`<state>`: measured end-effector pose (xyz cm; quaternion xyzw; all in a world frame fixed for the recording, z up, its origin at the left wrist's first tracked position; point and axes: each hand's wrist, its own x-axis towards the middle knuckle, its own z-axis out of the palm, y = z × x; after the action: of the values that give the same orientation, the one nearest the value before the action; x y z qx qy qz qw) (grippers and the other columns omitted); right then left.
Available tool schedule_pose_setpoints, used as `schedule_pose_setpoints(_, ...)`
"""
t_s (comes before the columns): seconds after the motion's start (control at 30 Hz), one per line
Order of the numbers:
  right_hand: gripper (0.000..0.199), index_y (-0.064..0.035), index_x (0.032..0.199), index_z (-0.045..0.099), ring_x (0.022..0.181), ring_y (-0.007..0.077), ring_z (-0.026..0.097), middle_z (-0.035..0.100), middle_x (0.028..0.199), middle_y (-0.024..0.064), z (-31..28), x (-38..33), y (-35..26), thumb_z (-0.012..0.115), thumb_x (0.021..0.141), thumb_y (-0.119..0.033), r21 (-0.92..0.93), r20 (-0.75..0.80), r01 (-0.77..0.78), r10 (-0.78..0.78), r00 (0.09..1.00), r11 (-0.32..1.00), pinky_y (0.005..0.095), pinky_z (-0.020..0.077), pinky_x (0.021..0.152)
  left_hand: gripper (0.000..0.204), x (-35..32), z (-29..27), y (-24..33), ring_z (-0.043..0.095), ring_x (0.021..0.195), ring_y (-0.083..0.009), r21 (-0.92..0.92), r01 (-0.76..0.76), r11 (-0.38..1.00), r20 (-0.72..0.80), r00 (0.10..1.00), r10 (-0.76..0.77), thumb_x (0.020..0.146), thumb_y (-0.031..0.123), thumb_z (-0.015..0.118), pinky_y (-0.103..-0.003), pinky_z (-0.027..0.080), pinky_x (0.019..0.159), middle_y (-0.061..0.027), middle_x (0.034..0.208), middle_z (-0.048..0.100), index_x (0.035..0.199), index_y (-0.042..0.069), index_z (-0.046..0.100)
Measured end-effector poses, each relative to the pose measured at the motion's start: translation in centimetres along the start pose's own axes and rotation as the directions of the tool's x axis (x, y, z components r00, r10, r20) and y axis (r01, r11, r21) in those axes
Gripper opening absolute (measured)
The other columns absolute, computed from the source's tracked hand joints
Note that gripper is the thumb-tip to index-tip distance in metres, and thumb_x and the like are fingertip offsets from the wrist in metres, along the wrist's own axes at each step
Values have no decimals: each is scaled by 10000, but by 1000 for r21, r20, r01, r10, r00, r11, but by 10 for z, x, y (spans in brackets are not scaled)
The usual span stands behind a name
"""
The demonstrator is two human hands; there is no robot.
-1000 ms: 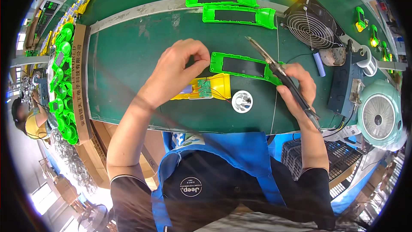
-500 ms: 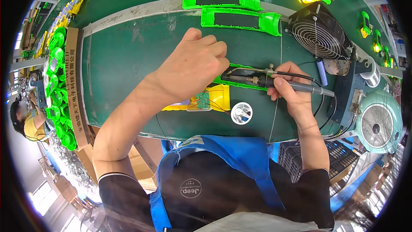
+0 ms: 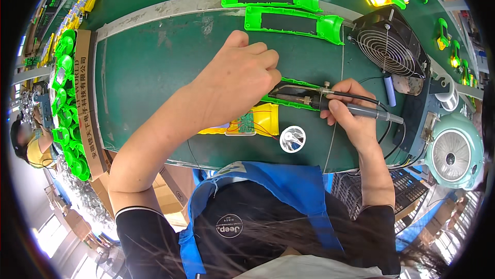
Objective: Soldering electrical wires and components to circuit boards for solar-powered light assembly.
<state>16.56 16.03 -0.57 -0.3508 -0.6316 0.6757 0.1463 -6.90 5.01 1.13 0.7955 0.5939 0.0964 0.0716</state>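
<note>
Both hands have moved since a second ago: the left hand (image 3: 245, 72) now covers the left end of the green shell (image 3: 295, 104), and the soldering tool (image 3: 320, 102) has swung down low over it. On the big worktop (image 3: 154, 83), the job looks partway: some parts already sit in the yellow shell (image 3: 268, 119), but the two shells are not joined yet. The green shell lies mid-worktop, just on the far side of the yellow one. It runs long from left to right, its right end a bit nearer. The right hand (image 3: 356, 126) pinches the tool like a pen; the tool's thin end points left. The left hand is curled up; I cannot tell if it pinches anything. Near and right, the white lamp cup (image 3: 293, 140) faces up. Smaller still, a green board (image 3: 246, 122) sits inside the yellow shell.
</note>
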Motion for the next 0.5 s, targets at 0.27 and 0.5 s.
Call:
schedule_pose_setpoints(0.27, 286, 13, 983, 506, 627, 175, 634, 627, 774, 116, -12, -15, 15, 664, 867, -196, 105, -81, 103, -95, 992, 989, 302, 536, 608, 42, -1, 0, 1, 541, 835, -176, 8, 6, 1000, 12, 1000, -6, 710, 53, 648, -373, 370, 851, -23, 822, 533, 724, 83, 622)
schedule_pose_setpoints(0.5, 260, 37, 1005, 523, 727, 176, 650, 653, 836, 141, -19, -21, 26, 637, 895, -168, 172, -116, 219, -201, 973, 960, 304, 533, 712, 40, 2, -2, 1, 545, 848, -172, 33, -3, 999, 20, 1000, 2, 736, 75, 659, -372, 366, 861, -18, 843, 542, 740, 98, 627)
